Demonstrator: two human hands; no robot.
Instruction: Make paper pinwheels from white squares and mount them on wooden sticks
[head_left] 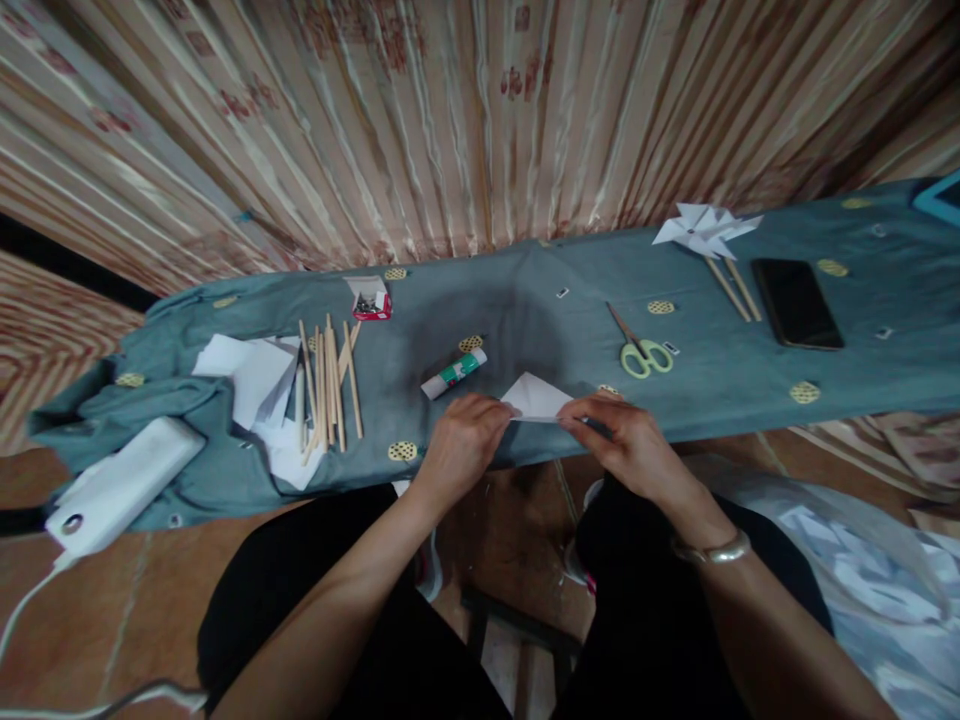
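A white sheet of paper (534, 396), folded into a triangle, is held at the table's near edge with its point facing away from me. My left hand (466, 445) pinches its left corner, and my right hand (619, 440) pinches the right corner between thumb and fingers. Just beyond my left hand lies a green and white glue stick (454, 373). Scissors (643, 353) with light green handles rest beyond my right hand, blades pointing away. Parts of the paper's lower edge are hidden by my fingers.
On the left are wooden sticks (330, 385), white paper pieces (262, 380), a small red box of pins (371, 300) and a white device with a cable (124, 485). Right are paper pinwheels (705, 232) and a phone (797, 303). A plastic bag (862, 570) stands below.
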